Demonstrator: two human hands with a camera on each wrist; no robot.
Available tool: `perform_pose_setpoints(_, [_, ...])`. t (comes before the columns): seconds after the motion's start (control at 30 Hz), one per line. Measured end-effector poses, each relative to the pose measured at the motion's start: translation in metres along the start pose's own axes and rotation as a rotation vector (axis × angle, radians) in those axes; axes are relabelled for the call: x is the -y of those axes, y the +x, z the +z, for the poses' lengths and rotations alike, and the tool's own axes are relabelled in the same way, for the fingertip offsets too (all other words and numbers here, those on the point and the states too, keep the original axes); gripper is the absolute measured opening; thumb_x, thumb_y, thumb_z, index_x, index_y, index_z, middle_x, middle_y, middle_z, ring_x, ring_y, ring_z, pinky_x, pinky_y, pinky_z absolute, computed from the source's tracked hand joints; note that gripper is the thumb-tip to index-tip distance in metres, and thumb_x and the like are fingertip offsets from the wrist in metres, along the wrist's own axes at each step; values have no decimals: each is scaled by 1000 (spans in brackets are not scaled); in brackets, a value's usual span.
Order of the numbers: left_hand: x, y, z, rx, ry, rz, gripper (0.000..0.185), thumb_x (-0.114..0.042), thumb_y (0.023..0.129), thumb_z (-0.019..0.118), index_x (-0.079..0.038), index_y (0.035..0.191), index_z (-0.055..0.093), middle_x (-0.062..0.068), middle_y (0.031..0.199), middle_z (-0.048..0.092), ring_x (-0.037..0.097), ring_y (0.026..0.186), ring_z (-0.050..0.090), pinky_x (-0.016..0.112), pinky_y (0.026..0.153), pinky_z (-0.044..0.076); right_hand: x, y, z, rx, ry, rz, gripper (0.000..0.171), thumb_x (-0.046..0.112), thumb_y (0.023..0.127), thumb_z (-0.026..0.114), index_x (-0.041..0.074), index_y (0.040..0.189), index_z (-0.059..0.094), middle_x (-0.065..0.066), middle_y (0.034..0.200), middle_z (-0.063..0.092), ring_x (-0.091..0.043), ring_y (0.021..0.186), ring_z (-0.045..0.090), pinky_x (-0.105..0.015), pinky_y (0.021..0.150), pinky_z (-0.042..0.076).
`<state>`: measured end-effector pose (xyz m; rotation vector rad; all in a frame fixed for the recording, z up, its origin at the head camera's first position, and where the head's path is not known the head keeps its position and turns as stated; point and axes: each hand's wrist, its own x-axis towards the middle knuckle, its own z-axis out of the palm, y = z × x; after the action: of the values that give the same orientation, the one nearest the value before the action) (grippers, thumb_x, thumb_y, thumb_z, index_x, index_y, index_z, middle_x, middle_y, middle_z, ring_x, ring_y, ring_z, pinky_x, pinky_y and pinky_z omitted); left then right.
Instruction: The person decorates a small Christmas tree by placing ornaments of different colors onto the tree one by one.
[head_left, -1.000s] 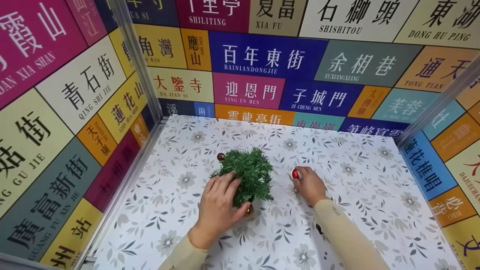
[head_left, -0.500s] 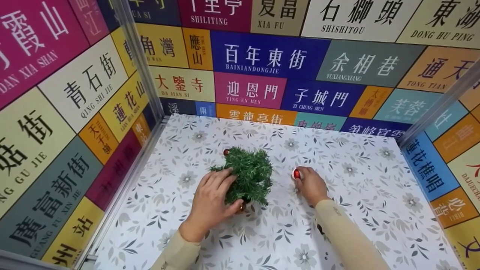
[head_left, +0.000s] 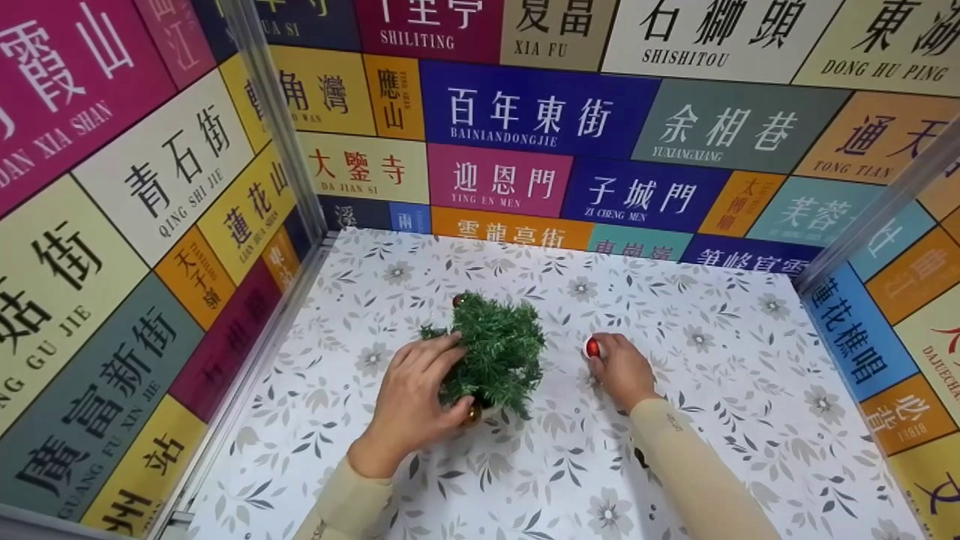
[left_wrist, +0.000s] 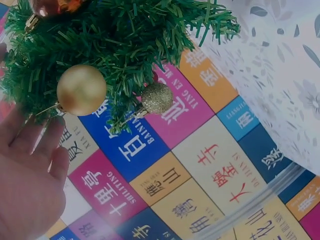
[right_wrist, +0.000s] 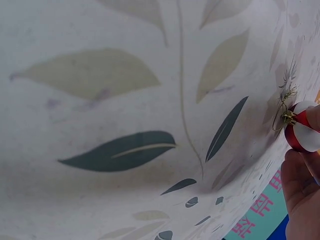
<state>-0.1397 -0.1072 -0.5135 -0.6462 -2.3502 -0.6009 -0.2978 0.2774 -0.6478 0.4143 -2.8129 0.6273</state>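
Observation:
A small green artificial Christmas tree point(head_left: 501, 349) stands on the table. My left hand point(head_left: 412, 390) holds its left side, fingers among the branches and thumb on the near side beside a golden-brown bauble point(head_left: 472, 415). From the left wrist, a matte gold bauble point(left_wrist: 81, 90), a glittery gold bauble point(left_wrist: 158, 98) and a shiny copper-red bauble point(left_wrist: 55, 6) show on the branches. To the tree's right, my right hand point(head_left: 621, 367) pinches a red-and-white bauble point(right_wrist: 302, 137) between thumb and fingers, low over the tabletop. A gold cap and wire loop stick out from that bauble.
A white cloth point(head_left: 570, 480) with grey leaves and flowers covers the table. Panels with colourful Chinese place-name signs point(head_left: 532, 112) enclose the back and both sides. A clear strip point(head_left: 281, 127) runs up the back left corner.
My left hand has moved left along the tree. The tree has turned, its near bauble shifting left and its far bauble shifting right behind the branches. My right hand stays nearly still with its bauble.

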Motion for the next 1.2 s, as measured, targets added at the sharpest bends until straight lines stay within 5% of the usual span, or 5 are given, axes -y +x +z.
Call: perform_pose_setpoints(1.2, [16,3,-9,44,-4,13,60,-22,73,72,-11,131,63,3,146,52,22,130,49,43,108,33,0,5,-4,100,20,68,44,18,92,71,9,133,57,-17,124,62,-39,111,59,-54,95,46])
